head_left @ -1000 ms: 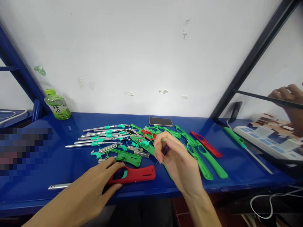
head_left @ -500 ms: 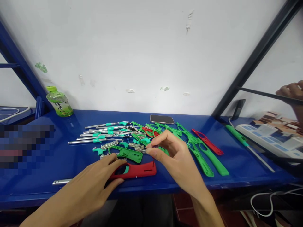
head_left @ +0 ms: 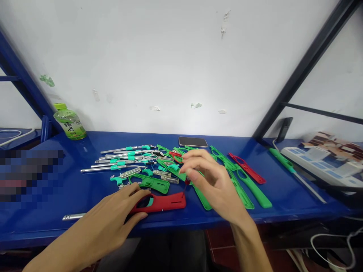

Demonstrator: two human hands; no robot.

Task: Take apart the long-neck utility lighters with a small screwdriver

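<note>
My left hand (head_left: 113, 215) is closed around the handle of a red long-nosed lighter (head_left: 167, 203), pressing it flat near the table's front edge. The lighter's metal tube (head_left: 73, 217) sticks out left past my wrist, and a teal trigger shows in its loop. Above the handle's right end, my right hand (head_left: 212, 181) is curled around a small screwdriver (head_left: 186, 184). Its thin shaft points down at the handle's end; most of its grip is hidden by my fingers. Just behind the lighter lies an open green handle half (head_left: 154, 184).
Several metal lighter tubes with teal triggers (head_left: 121, 156) lie piled behind my hands. Green handle halves (head_left: 253, 189) and a red one (head_left: 249, 170) lie right. A phone (head_left: 193, 142), a green bottle (head_left: 69, 121), an assembled green lighter (head_left: 297, 175) and a power strip (head_left: 320, 164) stand around them.
My right fingers have shifted and spread somewhat around the screwdriver. The left hand keeps its hold on the red lighter. Another person's hand at the far right has gone out of view.
</note>
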